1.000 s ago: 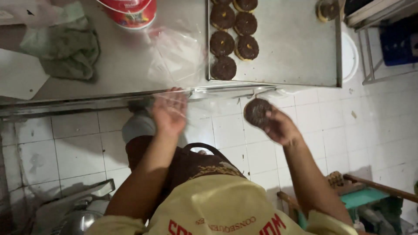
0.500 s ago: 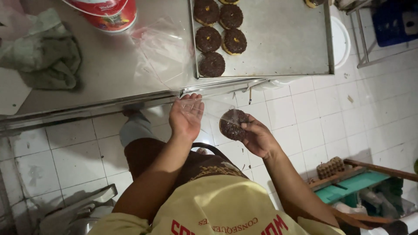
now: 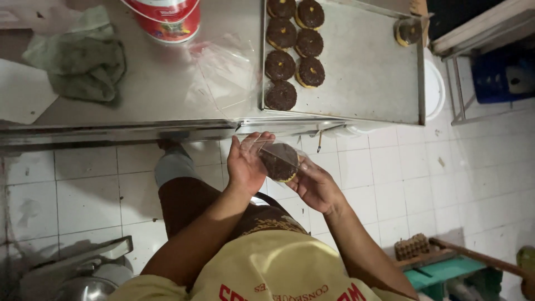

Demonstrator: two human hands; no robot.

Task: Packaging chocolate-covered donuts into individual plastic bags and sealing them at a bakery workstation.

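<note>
A steel table (image 3: 139,89) is seen from above, with a metal tray (image 3: 368,72) of chocolate-topped doughnuts (image 3: 295,50) resting on it, beside loose clear plastic bags (image 3: 223,72), a green cloth (image 3: 78,56) and a red-and-white tub (image 3: 167,17). Below the table edge, over white floor tiles, one chocolate doughnut (image 3: 280,162) in a clear wrapper is held between both hands. The left hand (image 3: 246,164) is curled loosely against its side, fingers half open; the right hand (image 3: 316,184) cups it from beneath

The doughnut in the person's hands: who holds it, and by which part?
Both hands hold the chocolate doughnut, in a clear plastic bag: right hand cups its underside, left hand grips the bag's left edge.
</note>
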